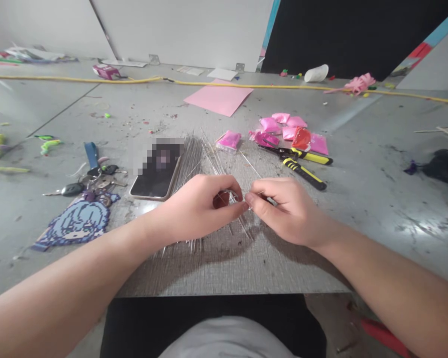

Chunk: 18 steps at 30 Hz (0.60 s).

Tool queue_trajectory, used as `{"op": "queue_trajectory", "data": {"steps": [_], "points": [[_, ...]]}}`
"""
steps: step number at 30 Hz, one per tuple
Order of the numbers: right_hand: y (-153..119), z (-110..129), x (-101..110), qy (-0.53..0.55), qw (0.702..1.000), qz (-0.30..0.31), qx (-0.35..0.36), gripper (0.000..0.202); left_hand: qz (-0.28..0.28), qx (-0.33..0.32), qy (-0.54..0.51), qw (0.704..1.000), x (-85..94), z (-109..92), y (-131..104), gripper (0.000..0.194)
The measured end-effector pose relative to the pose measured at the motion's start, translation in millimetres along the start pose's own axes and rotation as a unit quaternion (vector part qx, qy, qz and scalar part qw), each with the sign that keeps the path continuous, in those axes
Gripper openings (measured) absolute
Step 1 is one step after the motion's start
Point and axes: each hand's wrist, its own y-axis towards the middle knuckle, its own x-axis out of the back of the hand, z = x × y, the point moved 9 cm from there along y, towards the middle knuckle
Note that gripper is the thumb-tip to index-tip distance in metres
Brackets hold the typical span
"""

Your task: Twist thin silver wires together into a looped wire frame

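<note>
My left hand (201, 206) and my right hand (283, 209) meet fingertip to fingertip over a grey board (216, 268). Between them they pinch a thin silver wire (242, 199), and a small dark red piece (221, 199) shows inside the left hand's fingers. A pile of thin silver wires (197, 159) lies spread on the board under and behind both hands.
A phone (156, 176) lies left of the wires, with keys (93, 181) and a blue bead charm (78, 221) further left. Yellow-handled pliers (302, 166) and pink bead packets (283, 129) lie behind the right hand. Pink paper (218, 98) and a yellow cord (283, 86) lie farther back.
</note>
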Motion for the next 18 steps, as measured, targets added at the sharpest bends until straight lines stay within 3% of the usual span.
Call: {"op": "queue_trajectory", "data": {"steps": [12,18], "points": [[-1,7,-9,-0.047,0.997,0.033,0.044,0.033,0.054,-0.043,0.099,0.993,-11.0,-3,-1,0.012],[-2,11,-11,-0.051,0.996,0.045,0.058,0.033,0.073,-0.069,0.12,0.988,-14.3,-8,-3,0.018]]}}
